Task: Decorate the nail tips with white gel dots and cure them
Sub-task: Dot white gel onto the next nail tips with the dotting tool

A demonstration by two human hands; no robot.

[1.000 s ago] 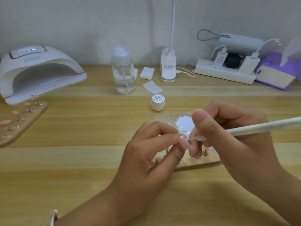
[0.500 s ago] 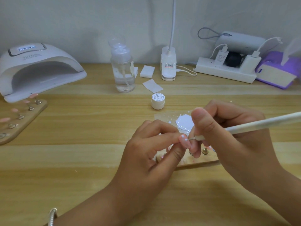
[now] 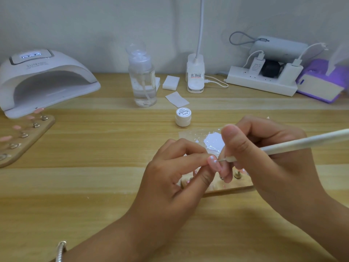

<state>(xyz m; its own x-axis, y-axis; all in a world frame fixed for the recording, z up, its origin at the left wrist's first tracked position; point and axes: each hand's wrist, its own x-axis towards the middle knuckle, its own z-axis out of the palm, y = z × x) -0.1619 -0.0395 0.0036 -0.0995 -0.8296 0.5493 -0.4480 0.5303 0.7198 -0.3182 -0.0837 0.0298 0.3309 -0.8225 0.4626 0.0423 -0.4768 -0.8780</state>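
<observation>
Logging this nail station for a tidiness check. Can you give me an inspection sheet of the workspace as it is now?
Surface: wooden table, light striped grain.
Job's things: pink nail tip with white dots; dotting tool, point at the tip; closed gel jar; film palette with white gel; wooden holder under the hands; second holder with pink tips, left; curing lamp, display lit.
Clutter: pump bottle, white wipes.
Hands: left hand pinches the nail tip; right hand grips the dotting tool.
Cables: white cable from the desk lamp base; power strip with chargers plugged.
Surroundings: pale wall; purple box far right.
</observation>
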